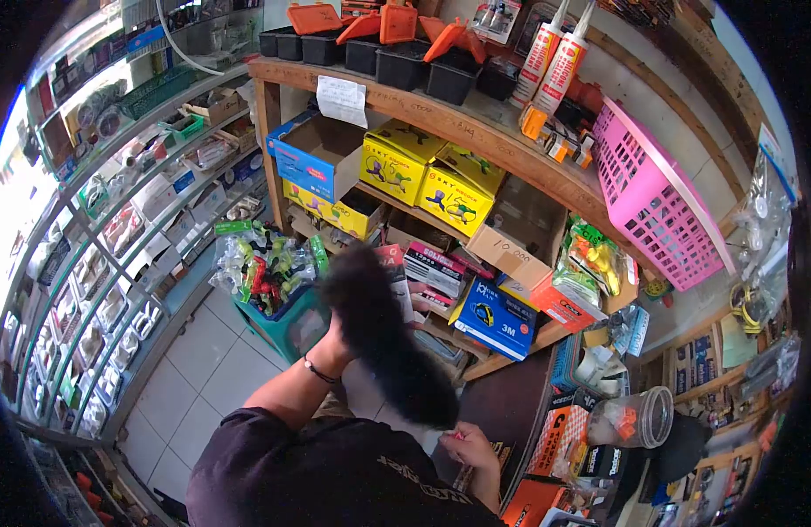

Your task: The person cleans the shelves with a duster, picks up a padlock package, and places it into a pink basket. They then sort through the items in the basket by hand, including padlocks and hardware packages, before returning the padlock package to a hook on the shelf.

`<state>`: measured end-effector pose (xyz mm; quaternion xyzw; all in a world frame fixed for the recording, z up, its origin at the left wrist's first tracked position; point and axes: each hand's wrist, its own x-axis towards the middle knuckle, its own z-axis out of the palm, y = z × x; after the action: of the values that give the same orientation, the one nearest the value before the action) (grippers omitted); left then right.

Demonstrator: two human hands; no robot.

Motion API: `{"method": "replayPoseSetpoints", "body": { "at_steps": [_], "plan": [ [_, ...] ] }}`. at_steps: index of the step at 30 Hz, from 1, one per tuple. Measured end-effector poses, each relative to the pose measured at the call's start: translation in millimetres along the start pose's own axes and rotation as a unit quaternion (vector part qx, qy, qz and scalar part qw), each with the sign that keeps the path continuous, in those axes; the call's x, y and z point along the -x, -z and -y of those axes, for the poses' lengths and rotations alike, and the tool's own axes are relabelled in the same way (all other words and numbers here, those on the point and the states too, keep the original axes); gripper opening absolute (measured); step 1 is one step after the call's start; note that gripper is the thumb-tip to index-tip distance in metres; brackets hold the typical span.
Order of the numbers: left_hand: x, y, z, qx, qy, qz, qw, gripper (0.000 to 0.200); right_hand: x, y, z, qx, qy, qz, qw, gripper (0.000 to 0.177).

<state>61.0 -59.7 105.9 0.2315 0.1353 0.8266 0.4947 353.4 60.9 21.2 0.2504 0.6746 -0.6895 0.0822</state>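
My left hand (337, 341) is raised in front of me, with a thin black band on its wrist. It grips a black, fuzzy, hair-like bundle (390, 344) that runs from the hand down toward my chest and hides most of the fingers. My right hand (472, 450) is low at the edge of a dark counter (502, 404). Its fingers are curled, and whether they hold anything is unclear. My black shirt (335, 479) fills the bottom of the view.
Wooden shelves (476, 132) ahead hold yellow boxes (423, 176), blue boxes, black bins with orange lids and sealant tubes (555, 61). A pink basket (651, 193) leans at the right. A teal bin of packaged goods (274, 272) stands on the tiled floor. Glass shelving (115, 228) lines the left.
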Motion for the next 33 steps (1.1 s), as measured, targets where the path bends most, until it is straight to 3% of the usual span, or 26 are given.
{"method": "replayPoseSetpoints", "body": {
  "at_steps": [2,4,6,8,10,11,14,15,16,18,20,21,24,26,28,29,30,32,33],
  "plan": [
    [7.9,-14.4,-7.8,-0.016,0.016,-0.117,0.993,0.060,-0.4,-0.5,1.2,-0.066,-0.023,-0.029,0.997,0.010],
    [-1.1,-17.4,-2.0,-0.004,-0.054,-0.136,0.989,0.064,-0.6,4.4,-3.4,-0.048,-0.053,0.017,0.997,0.010],
    [0.6,-1.3,-2.8,-0.092,0.004,-0.012,0.996,0.069,-0.7,6.0,-1.4,-0.009,-0.024,0.027,0.999,0.010],
    [0.2,-2.9,-3.4,-0.043,-0.005,0.023,0.999,0.069,0.1,4.8,1.5,0.029,0.005,0.037,0.999,0.010],
    [5.7,-26.0,-7.7,0.002,0.042,-0.294,0.955,0.066,2.5,1.2,5.2,-0.081,-0.016,-0.038,0.996,0.008],
    [3.7,-5.5,-0.9,0.013,0.014,-0.163,0.986,0.066,3.1,0.7,6.0,-0.082,-0.017,-0.038,0.996,0.008],
    [-2.4,-2.2,4.0,0.086,-0.013,-0.105,0.991,0.064,3.5,3.6,5.1,-0.065,-0.067,-0.017,0.995,0.007],
    [-2.4,13.1,9.6,-0.058,-0.002,-0.026,0.998,0.064,1.9,6.1,1.1,-0.018,-0.040,0.008,0.999,0.007],
    [-4.1,21.0,7.0,-0.057,-0.001,0.018,0.998,0.064,0.6,7.1,-0.9,0.030,-0.012,0.034,0.999,0.007],
    [-1.7,10.1,6.7,-0.074,-0.010,-0.012,0.997,0.064,-0.3,4.0,1.0,-0.030,-0.016,0.010,0.999,0.008],
    [1.1,-3.1,-4.0,0.108,0.016,-0.127,0.986,0.064,0.5,2.1,5.6,-0.087,-0.021,-0.013,0.996,0.010],
    [1.2,-1.9,-3.1,0.108,0.013,-0.126,0.986,0.064,1.2,2.1,10.0,-0.084,-0.039,0.008,0.996,0.010],
    [0.2,-0.6,2.8,-0.165,-0.022,-0.049,0.985,0.062,-1.9,4.1,5.7,-0.044,-0.037,0.039,0.998,0.011],
    [-3.0,-3.2,-2.4,-0.091,-0.007,-0.035,0.995,0.063,-4.0,5.0,4.5,-0.007,-0.017,0.049,0.999,0.011],
    [-4.8,-5.9,-1.5,0.061,-0.052,-0.139,0.987,0.064,-4.6,3.6,6.6,-0.077,-0.016,-0.021,0.997,0.024],
    [2.9,3.9,-5.2,0.017,-0.001,-0.144,0.989,0.065,-3.9,3.8,8.7,-0.076,-0.018,-0.019,0.997,0.024],
    [3.6,16.5,-7.9,0.157,0.019,0.017,0.987,0.066,-2.5,5.0,11.6,-0.074,-0.045,-0.009,0.996,0.024],
    [-3.5,11.7,1.3,0.045,-0.017,-0.140,0.989,0.066,-1.0,8.1,14.8,-0.072,-0.073,0.001,0.995,0.023],
    [0.3,9.5,1.5,0.018,-0.018,-0.094,0.995,0.066,-0.3,9.5,15.4,-0.028,-0.057,0.030,0.998,0.023]
  ]
}}
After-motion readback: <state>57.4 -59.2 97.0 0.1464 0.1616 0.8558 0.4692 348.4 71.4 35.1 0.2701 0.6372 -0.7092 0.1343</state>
